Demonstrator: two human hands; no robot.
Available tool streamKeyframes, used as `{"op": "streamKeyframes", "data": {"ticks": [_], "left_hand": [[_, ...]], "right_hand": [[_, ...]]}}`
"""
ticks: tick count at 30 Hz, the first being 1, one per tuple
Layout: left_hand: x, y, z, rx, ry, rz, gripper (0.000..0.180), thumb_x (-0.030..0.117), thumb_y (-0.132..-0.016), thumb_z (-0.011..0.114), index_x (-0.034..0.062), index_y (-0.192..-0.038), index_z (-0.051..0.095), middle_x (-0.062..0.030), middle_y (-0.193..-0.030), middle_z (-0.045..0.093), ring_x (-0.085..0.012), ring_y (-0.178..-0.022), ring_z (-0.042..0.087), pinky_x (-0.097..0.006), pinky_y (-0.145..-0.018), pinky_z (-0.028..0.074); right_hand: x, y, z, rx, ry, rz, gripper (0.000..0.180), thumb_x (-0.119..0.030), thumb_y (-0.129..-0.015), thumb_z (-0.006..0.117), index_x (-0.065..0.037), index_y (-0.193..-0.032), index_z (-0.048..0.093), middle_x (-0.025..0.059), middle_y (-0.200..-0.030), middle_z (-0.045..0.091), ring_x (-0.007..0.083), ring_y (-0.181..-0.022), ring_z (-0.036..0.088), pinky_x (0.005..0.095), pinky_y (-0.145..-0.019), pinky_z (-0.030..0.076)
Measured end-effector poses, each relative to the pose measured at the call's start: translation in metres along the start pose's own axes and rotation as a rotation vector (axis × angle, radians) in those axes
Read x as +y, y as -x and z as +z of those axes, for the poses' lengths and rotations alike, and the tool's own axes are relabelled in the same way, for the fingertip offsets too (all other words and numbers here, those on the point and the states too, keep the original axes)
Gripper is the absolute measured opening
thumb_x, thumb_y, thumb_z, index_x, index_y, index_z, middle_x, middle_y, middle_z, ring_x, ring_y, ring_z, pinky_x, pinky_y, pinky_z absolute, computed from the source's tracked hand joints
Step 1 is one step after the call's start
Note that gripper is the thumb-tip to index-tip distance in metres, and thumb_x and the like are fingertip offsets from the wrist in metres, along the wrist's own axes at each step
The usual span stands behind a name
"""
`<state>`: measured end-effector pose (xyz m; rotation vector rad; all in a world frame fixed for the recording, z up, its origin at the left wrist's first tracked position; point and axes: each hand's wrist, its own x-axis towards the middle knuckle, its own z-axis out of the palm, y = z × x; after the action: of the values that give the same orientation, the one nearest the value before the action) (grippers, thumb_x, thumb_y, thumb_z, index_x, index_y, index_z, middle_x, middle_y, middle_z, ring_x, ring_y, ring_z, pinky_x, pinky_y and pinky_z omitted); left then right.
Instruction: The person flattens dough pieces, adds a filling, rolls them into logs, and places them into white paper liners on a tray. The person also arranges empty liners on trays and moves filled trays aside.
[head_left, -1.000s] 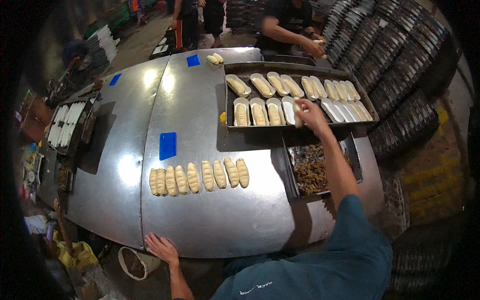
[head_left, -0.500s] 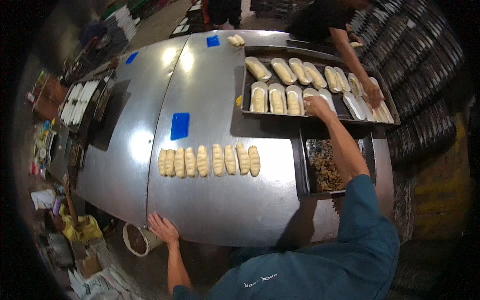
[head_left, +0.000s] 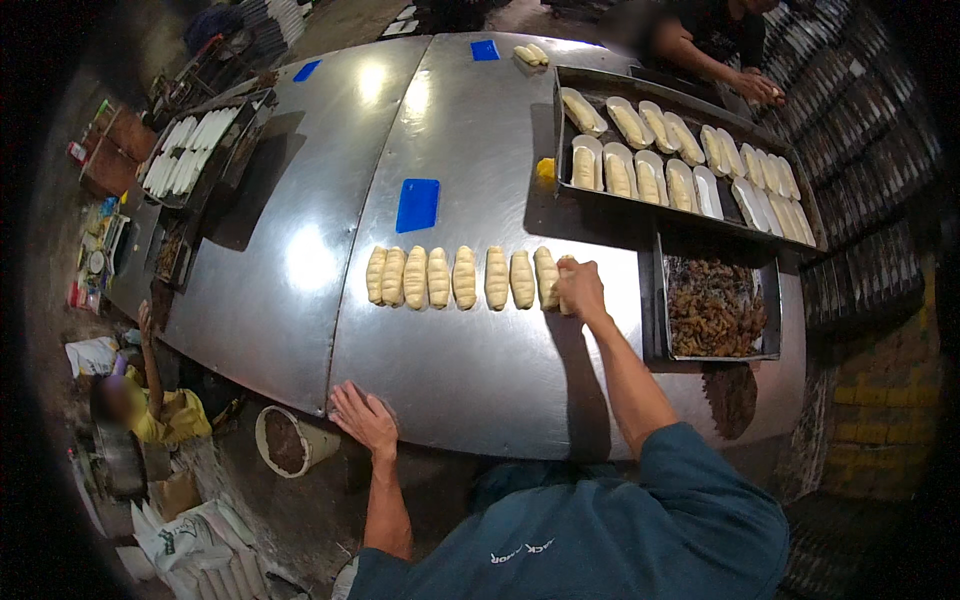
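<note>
on the metal table [head_left: 470,370], nine pale dough rolls [head_left: 497,278] lie in one row, and the right hand [head_left: 580,285] is at its right end. its fingers are bent over the last roll [head_left: 567,306], opened about as wide as this roll; whether they press it firmly, i cannot tell. the roll lies just beside its neighbour. the left hand [head_left: 365,415] rests flat near the table edge, fingers somewhat spread, having hold of nothing. pale lettering [head_left: 543,546] crosses the dark teal shirt [head_left: 620,540], and a white sack [head_left: 180,535] at lower left carries dark print, too small to read. farther to the right, a dark tray [head_left: 559,150] contains more rolls in white liners [head_left: 708,195]; nearer is brown filling [head_left: 715,325] in another tray.
</note>
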<state>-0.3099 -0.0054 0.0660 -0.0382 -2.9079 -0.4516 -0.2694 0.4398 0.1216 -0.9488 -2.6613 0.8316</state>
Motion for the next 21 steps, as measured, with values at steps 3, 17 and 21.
{"op": "streamKeyframes", "data": {"ticks": [3, 17, 21], "left_hand": [[-0.002, -0.001, 0.001, 0.004, 0.001, -0.003, 0.053, 0.028, -0.096, 0.041, 0.0045, -0.143, 0.037, -0.0195, -0.152, 0.029, -0.0359, -0.143, 0.021, -0.055, -0.115, 0.008], [-0.008, 0.001, 0.008, -0.058, -0.080, -0.024, 0.053, 0.026, -0.096, 0.041, 0.0042, -0.144, 0.035, -0.0194, -0.153, 0.027, -0.0356, -0.143, 0.020, -0.056, -0.114, 0.010], [-0.007, -0.001, 0.009, -0.082, -0.178, -0.037, 0.052, 0.024, -0.098, 0.040, 0.0060, -0.146, 0.033, -0.0178, -0.154, 0.024, -0.0343, -0.144, 0.019, -0.054, -0.115, 0.010]], "right_hand": [[0.018, -0.001, -0.020, -0.163, -0.696, 0.267, 0.036, 0.001, -0.075, 0.058, 0.001, -0.110, 0.063, 0.0066, -0.089, 0.063, 0.0143, -0.077, 0.060, 0.0271, -0.070, 0.050], [0.047, 0.093, -0.044, -0.060, 0.174, 0.094, 0.040, -0.020, -0.080, 0.066, -0.018, -0.119, 0.061, 0.0189, -0.105, 0.054, 0.0390, -0.090, 0.059, 0.0441, -0.078, 0.052], [0.071, 0.079, -0.090, -0.126, -0.723, 0.343, 0.042, -0.013, -0.076, 0.068, -0.011, -0.118, 0.066, 0.0118, -0.096, 0.067, 0.0190, -0.080, 0.063, 0.0315, -0.070, 0.052]]}}
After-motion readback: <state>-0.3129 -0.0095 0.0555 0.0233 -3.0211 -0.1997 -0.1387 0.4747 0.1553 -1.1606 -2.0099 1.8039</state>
